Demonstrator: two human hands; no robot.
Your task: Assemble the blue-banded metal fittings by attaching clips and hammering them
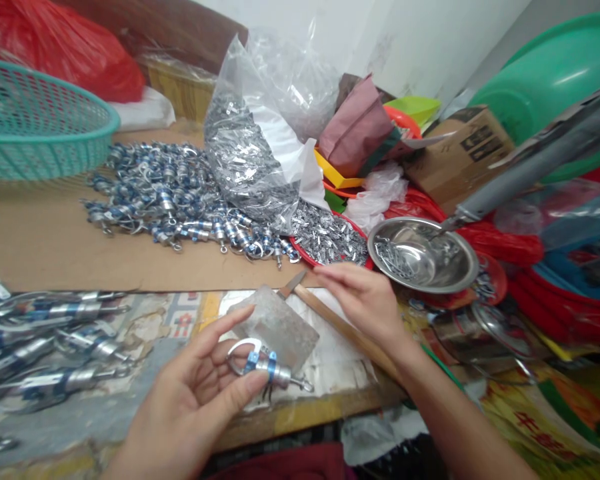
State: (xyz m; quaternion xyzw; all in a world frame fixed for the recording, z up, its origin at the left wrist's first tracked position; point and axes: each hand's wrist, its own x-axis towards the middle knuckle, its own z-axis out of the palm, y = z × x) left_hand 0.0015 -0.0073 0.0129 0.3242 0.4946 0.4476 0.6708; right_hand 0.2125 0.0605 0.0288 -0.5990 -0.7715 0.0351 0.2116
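Observation:
Between the thumb and fingers of my left hand (215,380) is a small silver metal fitting with a blue band and a curved hook (267,368). Its stem points right. Behind it lies a flat grey metal block (280,327) on the worn bench. A hammer (335,320) rests with its head at the block's far edge and its wooden handle slanting toward me. Over that handle is my right hand (365,300), fingers stretched leftward, just in front of a red dish (307,257) of small metal clips (330,233). Its fingertips are slightly blurred; nothing shows in them.
Piled fittings (165,190) cover the cardboard behind; more fittings (45,353) lie at left. A clear bag (250,153) of clips leans by the dish. A steel bowl (425,257) stands right, under a grey bar (535,157). A turquoise basket (40,123) sits far left.

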